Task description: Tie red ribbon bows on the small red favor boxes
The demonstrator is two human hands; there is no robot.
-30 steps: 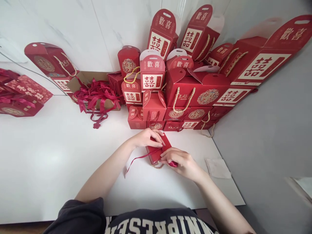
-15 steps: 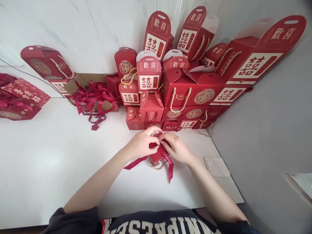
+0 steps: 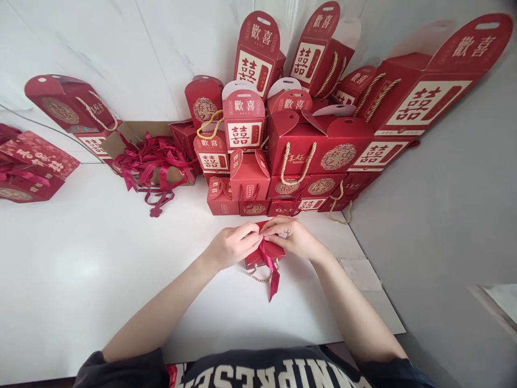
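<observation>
Head view: left hand (image 3: pixel 236 245) and right hand (image 3: pixel 294 237) meet at the lower centre of the frame, fingertips close together over a small red box (image 3: pixel 277 250).
Left fingers: thumb and fingers pinched together on a dark pink ribbon (image 3: pixel 271 269); the exact grip is partly hidden.
Right fingers: thumb and forefinger pinched together on the same ribbon, just beside the left fingertips.
Ribbon tail: runs from between the fingertips down over the box's near side, its end below both hands.
Box under the hands: directly beneath the fingertips on a white table (image 3: pixel 81 302), partly covered by both hands; its rope handle (image 3: pixel 258 279) loops toward the bottom of the frame.
Beyond the hands: stacked red gift boxes (image 3: pixel 321 145), upper centre to upper right, many printed with Chinese characters.
Left of the stack: an open carton (image 3: pixel 145 130) heaped with loose ribbons (image 3: pixel 157 159).
Bottom edge: a dark shirt (image 3: pixel 250 358) with large pale letters.
</observation>
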